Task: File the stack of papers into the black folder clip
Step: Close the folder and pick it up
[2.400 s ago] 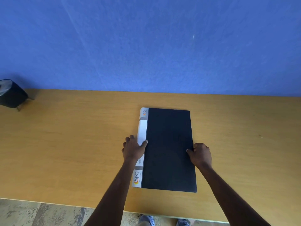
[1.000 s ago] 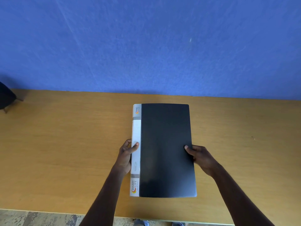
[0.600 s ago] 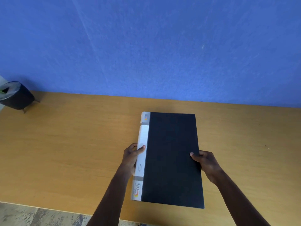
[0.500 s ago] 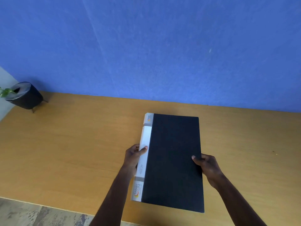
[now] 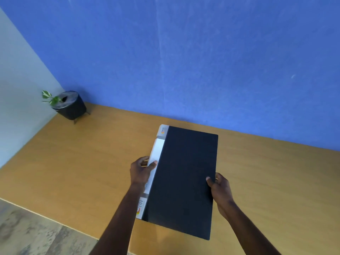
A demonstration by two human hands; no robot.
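A closed black folder (image 5: 184, 179) with a white spine label is held above the wooden table (image 5: 73, 172), its near end raised over the table's front edge. My left hand (image 5: 141, 171) grips the spine side, thumb on top of the white label. My right hand (image 5: 219, 187) grips the folder's right edge, thumb on the cover. No loose papers are in view; whatever is inside the folder is hidden by its cover.
A small black pot (image 5: 70, 105) with a green sprig stands at the table's far left corner. A blue wall (image 5: 202, 61) runs behind the table and a pale wall is at the left. Grey floor (image 5: 36, 234) shows at lower left.
The folder, lying flat on the table 2.4 s ago, has been picked up by both hands. The view has swung left, bringing the pot and left wall into sight.
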